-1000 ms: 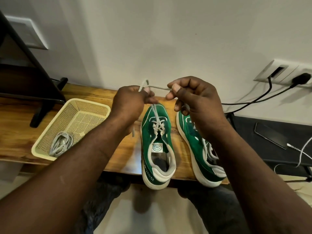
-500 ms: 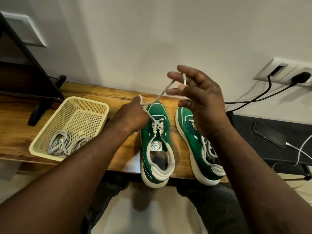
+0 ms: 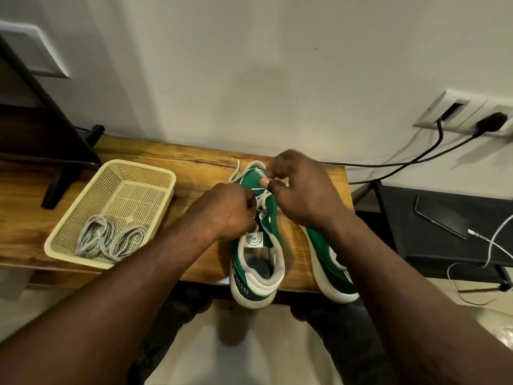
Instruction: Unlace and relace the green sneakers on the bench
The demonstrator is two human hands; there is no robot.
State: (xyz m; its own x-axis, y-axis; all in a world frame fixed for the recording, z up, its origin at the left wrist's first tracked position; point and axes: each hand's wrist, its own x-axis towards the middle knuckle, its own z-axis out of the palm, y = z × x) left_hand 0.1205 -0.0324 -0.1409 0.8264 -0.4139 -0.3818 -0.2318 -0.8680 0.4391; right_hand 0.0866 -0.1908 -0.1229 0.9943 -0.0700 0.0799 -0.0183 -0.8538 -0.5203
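My left hand (image 3: 230, 209) and right hand (image 3: 302, 190) both curl tight, pinching the white lace (image 3: 262, 197) over the left sneaker (image 3: 258, 262). Right sneaker (image 3: 330, 262) just beside it, on bench (image 3: 194, 168). Basket (image 3: 116, 190) left, grey laces (image 3: 111, 240) inside.

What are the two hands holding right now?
Left hand: fingers curled, pinching the white lace on the green sneaker.
Right hand: pinching the same lace by its thumb.
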